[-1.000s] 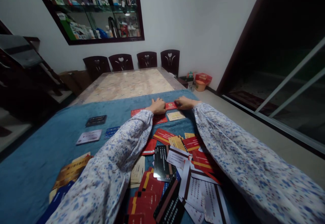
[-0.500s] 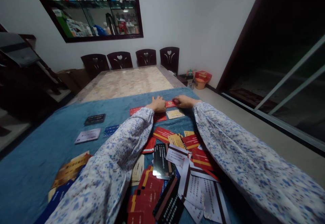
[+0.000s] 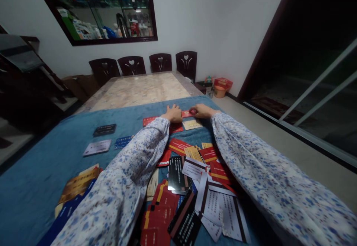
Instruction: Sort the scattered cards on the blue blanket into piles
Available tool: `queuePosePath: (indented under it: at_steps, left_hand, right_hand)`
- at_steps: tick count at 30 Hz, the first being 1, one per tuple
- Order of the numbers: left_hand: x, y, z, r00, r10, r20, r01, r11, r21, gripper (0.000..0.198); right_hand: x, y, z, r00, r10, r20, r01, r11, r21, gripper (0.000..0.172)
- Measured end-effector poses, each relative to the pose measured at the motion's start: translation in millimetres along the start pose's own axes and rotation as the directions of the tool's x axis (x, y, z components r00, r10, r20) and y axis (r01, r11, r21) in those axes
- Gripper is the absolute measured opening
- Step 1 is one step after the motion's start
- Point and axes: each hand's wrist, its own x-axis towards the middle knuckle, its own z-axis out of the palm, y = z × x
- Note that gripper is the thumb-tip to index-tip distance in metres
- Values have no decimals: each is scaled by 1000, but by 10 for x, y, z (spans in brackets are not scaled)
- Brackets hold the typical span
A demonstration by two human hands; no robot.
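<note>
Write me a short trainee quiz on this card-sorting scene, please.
1. True or false: the red card lies between the left hand and the right hand.
2. What covers the near part of the table? A) blue cloth B) newspaper C) bubble wrap
3. How many chairs stand at its far end?
Key: 1 true; 2 A; 3 four.

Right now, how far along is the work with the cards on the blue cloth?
Done, it seems: a black card, a grey card and a blue card lie singly on the blue cloth. In hand: the left hand and right hand touch a red card at the far end. Left: the mixed pile of cards nearby, overlapping.
</note>
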Motion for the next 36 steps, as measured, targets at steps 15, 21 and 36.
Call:
queuePosePath:
  at_steps: [15, 21, 36]
  left_hand:
    - [-325, -13, -80, 994, 21, -111, -19, 1000, 15, 37]
    - [-532, 14, -83, 990, 36, -135, -35, 999, 8, 37]
    - [-1020, 142, 14, 966, 140, -215, -138, 990, 24, 37]
  right_hand:
    - [-66, -4, 44, 998, 12, -62, -13, 1000, -5, 45]
    - [-174, 18, -7, 995, 25, -94, -25, 1000, 7, 37]
    - [-794, -333, -249, 982, -4, -189, -1, 1000, -29, 29]
